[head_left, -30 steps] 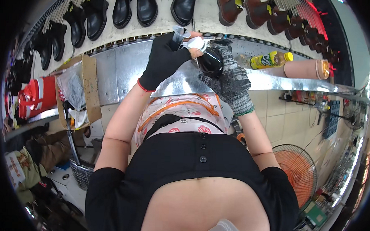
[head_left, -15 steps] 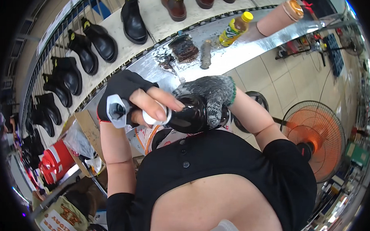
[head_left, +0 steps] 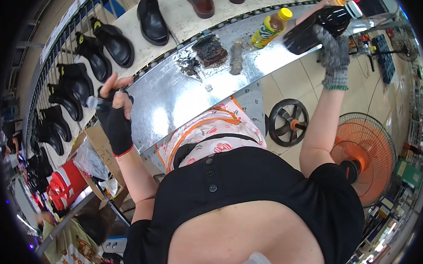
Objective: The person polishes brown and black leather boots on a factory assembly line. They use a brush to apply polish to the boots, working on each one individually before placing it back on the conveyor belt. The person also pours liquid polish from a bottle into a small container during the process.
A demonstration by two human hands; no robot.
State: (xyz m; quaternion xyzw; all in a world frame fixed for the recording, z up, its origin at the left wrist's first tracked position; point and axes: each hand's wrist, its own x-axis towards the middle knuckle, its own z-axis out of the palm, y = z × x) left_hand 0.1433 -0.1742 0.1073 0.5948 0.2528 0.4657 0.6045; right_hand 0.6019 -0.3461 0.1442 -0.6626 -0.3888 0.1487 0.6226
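Observation:
My right hand (head_left: 334,52), in a grey knit glove, is raised at the far right of the metal-topped bench (head_left: 175,98) and grips a glossy black shoe (head_left: 313,28) with a white end. My left hand (head_left: 114,117), in a black fingerless glove, is held up at the bench's left edge. Its fingers pinch a small white object (head_left: 93,102) whose kind I cannot make out. The two hands are far apart. A flowered apron (head_left: 206,136) hangs below the bench edge in front of me.
On the bench lie a dark stained pad (head_left: 209,50), a brush (head_left: 236,58) and a yellow bottle (head_left: 271,27). Black boots (head_left: 102,49) line the shelf behind, with brown shoes (head_left: 199,2) beside them. An orange fan (head_left: 369,156), a black wheel (head_left: 288,121) and a red container (head_left: 63,187) stand on the floor.
My hands were together at my chest around the shoe. Now they have parted: the right hand has carried the shoe up to the right, and the left hand has swung out to the left.

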